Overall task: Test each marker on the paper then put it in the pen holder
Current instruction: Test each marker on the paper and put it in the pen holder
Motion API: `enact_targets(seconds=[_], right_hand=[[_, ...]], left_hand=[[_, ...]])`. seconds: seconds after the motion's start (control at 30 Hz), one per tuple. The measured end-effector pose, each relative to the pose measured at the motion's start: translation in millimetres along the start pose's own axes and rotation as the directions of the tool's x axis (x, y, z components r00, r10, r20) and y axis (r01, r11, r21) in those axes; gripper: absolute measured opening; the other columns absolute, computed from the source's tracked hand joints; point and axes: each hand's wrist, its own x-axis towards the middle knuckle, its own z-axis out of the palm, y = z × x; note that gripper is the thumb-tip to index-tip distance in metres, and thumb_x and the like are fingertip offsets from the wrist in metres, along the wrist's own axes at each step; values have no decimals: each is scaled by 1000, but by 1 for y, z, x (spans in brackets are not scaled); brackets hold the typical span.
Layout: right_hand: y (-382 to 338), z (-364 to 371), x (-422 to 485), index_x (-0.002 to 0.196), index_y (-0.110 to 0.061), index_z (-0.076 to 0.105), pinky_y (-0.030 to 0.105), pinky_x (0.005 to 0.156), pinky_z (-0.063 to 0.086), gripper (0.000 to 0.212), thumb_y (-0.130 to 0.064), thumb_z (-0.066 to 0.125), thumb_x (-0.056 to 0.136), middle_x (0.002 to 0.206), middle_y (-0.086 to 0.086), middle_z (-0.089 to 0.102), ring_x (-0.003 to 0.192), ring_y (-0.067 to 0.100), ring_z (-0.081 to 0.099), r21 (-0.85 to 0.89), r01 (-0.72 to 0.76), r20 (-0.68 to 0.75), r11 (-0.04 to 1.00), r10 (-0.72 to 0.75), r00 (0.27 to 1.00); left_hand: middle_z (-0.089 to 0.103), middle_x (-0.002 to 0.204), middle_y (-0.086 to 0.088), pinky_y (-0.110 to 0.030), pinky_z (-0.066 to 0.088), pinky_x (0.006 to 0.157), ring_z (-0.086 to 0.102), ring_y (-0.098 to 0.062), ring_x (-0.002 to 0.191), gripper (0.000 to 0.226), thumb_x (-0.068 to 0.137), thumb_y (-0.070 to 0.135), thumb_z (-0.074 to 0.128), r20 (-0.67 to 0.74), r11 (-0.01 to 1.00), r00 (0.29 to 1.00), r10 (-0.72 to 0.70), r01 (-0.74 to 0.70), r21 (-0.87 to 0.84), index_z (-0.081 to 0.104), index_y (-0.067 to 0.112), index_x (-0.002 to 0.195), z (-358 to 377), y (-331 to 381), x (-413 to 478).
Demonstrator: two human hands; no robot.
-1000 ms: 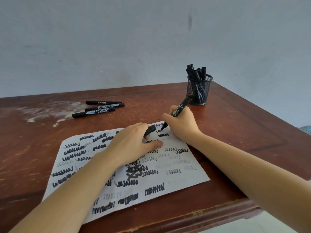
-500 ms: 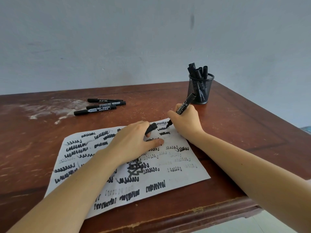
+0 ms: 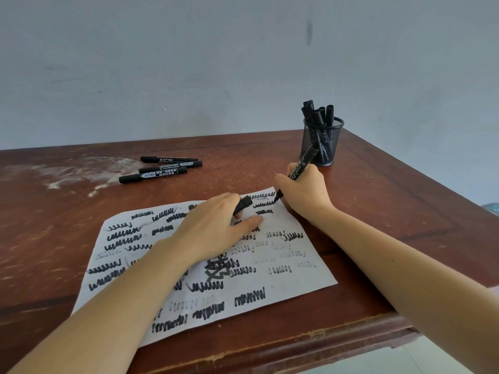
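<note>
1. The paper (image 3: 297, 276) is lying close to the front edge of the table (image 3: 391, 217), crowded with black test squiggles. Only small blank patches are showing.
2. The left hand (image 3: 216, 230) is resting on the middle of the sheet, pinning it down. Its fingers are curling round a black cap (image 3: 244, 203) and its thumb is lying out along the paper.
3. The right hand (image 3: 306, 195) is gripping the marker (image 3: 301, 166) in a writing hold, closed round the barrel. The tip is touching the sheet's far right corner, at the end of a fresh squiggle.
4. Judging from this, the tip is working so near the paper's edge that a slightly long stroke could run off and ink the wood.
5. The sheet's far corner is lying beyond the pinning hand, so a dragging stroke could be lifting or creasing it. The cap could also be slipping out of the busy left hand.
6. Three loose markers (image 3: 162, 168) are waiting on the table, well to the far left, apparently untested.
7. The pen holder (image 3: 321, 141) is standing just behind the right hand, already carrying stored markers (image 3: 318, 112). A careless lift of the raised barrel could be knocking it over.
</note>
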Motion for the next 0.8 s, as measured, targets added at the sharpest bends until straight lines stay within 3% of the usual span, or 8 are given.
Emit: enact_targets(seconds=[0.13,0.3,0.4,0.53,0.67,0.8], right_hand=[[-2,-5,1,56,-11,38,24,48,32,30,-9,57,79,50,0,39,46,14,33,-28,30,-30,999,-31,999],[-9,-13,2,66,-6,57,15,40,33,22,-15,71,80,48,-4,47,35,2,34,121,76,-17,990,-75,997],[-14,-19,-2,70,-9,65,17,43,33,20,-23,76,79,46,-8,50,40,8,36,267,66,13,961,-73,997],[-20,-18,-5,73,-11,71,33,60,38,30,-32,59,92,65,12,56,59,23,44,412,-24,72,911,-7,997],[-24,-16,-9,66,-10,62,28,53,39,32,-22,54,94,58,8,56,51,19,48,519,-108,177,848,18,984],[-25,-16,-11,63,-10,58,26,52,39,34,-22,54,95,54,5,56,50,17,47,456,-73,225,887,-36,974]], left_hand=[[45,68,4,-27,37,60,44,-10,61,45,97,49,20,-27,988,1000,-13,8,-151,40,19,69,0,2,-2],[45,65,2,-26,32,53,40,-11,54,38,100,40,23,-44,988,999,-20,13,-155,43,17,77,2,-1,0],[47,62,3,-26,29,46,40,-11,49,30,99,40,27,-60,989,998,-8,-1,-149,45,18,90,4,-4,1],[46,57,7,-21,25,41,37,-7,43,24,98,39,35,-95,982,995,-16,-2,-191,47,19,98,4,-6,1],[48,58,6,-22,25,43,36,-8,43,24,97,41,38,-98,981,995,-22,2,-194,48,19,101,3,-5,1],[48,58,6,-20,23,41,34,-7,41,23,97,41,39,-95,979,995,-23,3,-202,48,20,102,2,-3,1]])
